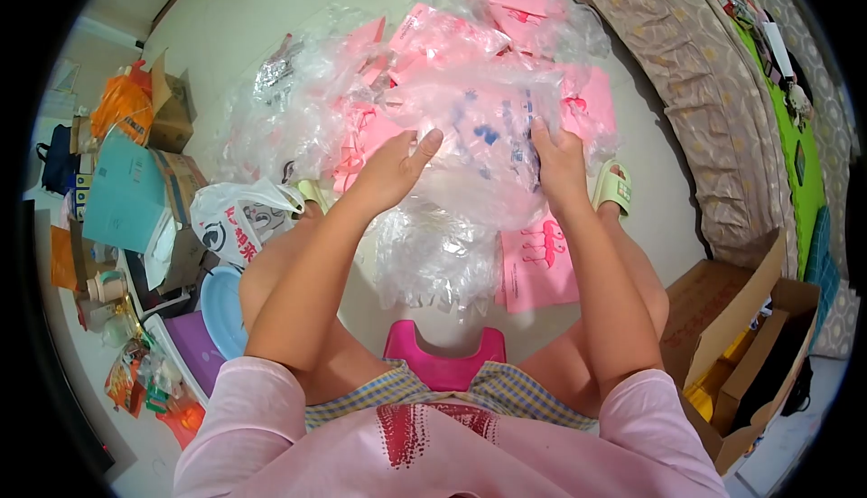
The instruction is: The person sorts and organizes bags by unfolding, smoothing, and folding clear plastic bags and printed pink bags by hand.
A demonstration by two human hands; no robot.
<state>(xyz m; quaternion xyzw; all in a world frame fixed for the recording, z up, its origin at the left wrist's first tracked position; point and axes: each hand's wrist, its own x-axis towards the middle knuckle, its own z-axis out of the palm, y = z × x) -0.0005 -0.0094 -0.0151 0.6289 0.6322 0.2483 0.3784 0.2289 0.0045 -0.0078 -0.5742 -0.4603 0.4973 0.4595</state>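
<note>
Between my two hands stretches a clear plastic bag [488, 137] with blue printing on it. My left hand [397, 168] grips its left edge, thumb on top and fingers underneath. On the opposite edge, my right hand [560, 164] pinches the plastic with the thumb up; its fingers are partly hidden. Below the bag, a heap of crumpled clear plastic [424, 259] lies on the floor. A pink bag with a red flamingo print [542, 263] is beside that heap, near my right forearm. More pink bags [447, 37] and clear plastic [280, 101] spread out beyond my hands.
A pink stool [442, 358] is under me. At left are a white printed plastic bag [239, 218], a light blue basin [224, 308] and a teal box [126, 191]. An opened cardboard box [777, 353] stands at right, below a bed with a beige cover [704, 92].
</note>
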